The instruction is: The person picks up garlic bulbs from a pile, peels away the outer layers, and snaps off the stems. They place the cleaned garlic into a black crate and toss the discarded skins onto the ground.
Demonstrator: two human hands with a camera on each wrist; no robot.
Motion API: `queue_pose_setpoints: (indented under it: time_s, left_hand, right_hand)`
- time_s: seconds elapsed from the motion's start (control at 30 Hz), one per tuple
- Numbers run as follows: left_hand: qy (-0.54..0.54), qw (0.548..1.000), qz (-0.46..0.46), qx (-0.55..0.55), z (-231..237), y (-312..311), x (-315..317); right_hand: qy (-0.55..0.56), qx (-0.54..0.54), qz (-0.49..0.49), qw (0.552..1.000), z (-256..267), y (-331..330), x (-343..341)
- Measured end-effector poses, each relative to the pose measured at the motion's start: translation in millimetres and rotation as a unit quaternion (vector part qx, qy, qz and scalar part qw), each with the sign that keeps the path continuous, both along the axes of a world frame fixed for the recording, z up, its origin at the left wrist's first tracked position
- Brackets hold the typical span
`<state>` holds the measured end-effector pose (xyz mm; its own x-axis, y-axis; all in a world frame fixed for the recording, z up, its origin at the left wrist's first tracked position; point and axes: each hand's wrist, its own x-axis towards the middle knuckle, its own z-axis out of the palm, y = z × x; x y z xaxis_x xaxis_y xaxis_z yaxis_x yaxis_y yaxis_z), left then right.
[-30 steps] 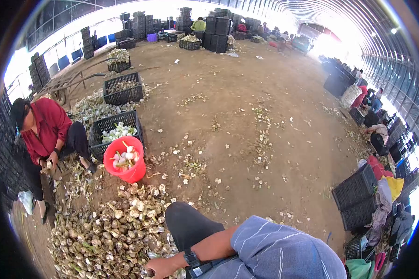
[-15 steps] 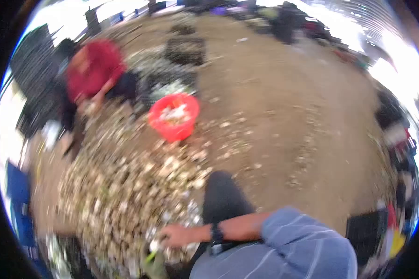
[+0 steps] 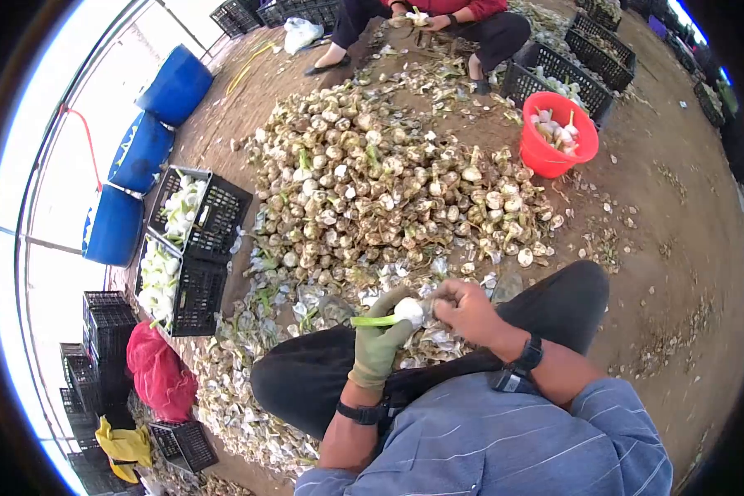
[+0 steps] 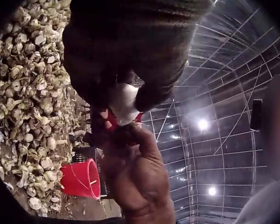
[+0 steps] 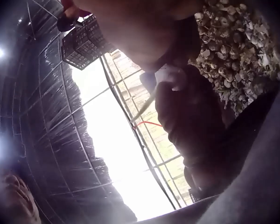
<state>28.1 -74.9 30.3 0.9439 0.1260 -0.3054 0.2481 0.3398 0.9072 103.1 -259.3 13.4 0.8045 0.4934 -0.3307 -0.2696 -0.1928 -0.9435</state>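
A white garlic bulb (image 3: pixel 408 312) with a green stem (image 3: pixel 374 321) is gripped by the gloved left hand (image 3: pixel 378 347), stem pointing left. The bare right hand (image 3: pixel 469 314) has curled fingers at the bulb's right side. In the left wrist view the white bulb (image 4: pixel 124 101) sits between the dark gloved fingers, and the right hand (image 4: pixel 139 172) touches its lower end. The right wrist view shows the bulb (image 5: pixel 170 77) between both hands, both in shadow. Whether the right fingers hold anything besides the bulb is hidden.
A large heap of unpeeled garlic (image 3: pixel 372 190) lies ahead. A red bucket (image 3: pixel 544 154) with bulbs stands right of it. Black crates (image 3: pixel 200 293) with white garlic stand left, near blue barrels (image 3: pixel 132 157). Another person (image 3: pixel 479 10) sits beyond the heap.
The head view has swung left and down. The gloved left hand, barely visible before, now shows fully with the bulb. The right hand has moved from the heap to the bulb.
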Motion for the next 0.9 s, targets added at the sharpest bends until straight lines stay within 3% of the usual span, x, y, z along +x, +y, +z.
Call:
queue_pose_setpoints:
  time_s: [0.17, 0.3, 0.4, 0.53, 0.73, 0.77, 0.87, 0.9]
  left_hand:
    - [-0.007, 0.996, 0.007, -0.089, 4, 4, -3]
    - [-0.011, 0.996, 0.015, -0.085, 4, 3, -4]
    - [-0.037, 0.999, -0.007, -0.005, 2, 3, -5]
    - [0.025, 0.993, 0.032, -0.115, -9, 10, -10]
    - [0.049, 0.94, 0.121, -0.315, -14, 23, -11]
    - [0.068, 0.937, 0.148, -0.31, -14, 23, -10]
    - [0.027, 0.926, 0.138, -0.352, -20, 29, -16]
    - [0.019, 0.919, 0.131, -0.371, -24, 32, -18]
  right_hand:
    - [0.172, 0.156, -0.131, 0.964, -25, -13, 15]
    - [0.077, 0.095, -0.01, 0.992, -2, -3, 5]
    - [0.112, 0.12, 0.035, 0.986, -2, 11, -4]
    - [0.097, 0.124, 0.094, 0.983, 1, 16, 0]
    - [0.247, 0.301, 0.065, 0.919, 18, 11, 16]
    - [0.224, 0.326, 0.112, 0.912, 18, 1, 20]
    - [0.158, 0.242, 0.156, 0.945, 44, -3, 35]
    - [0.053, 0.119, 0.179, 0.975, 19, 3, 37]
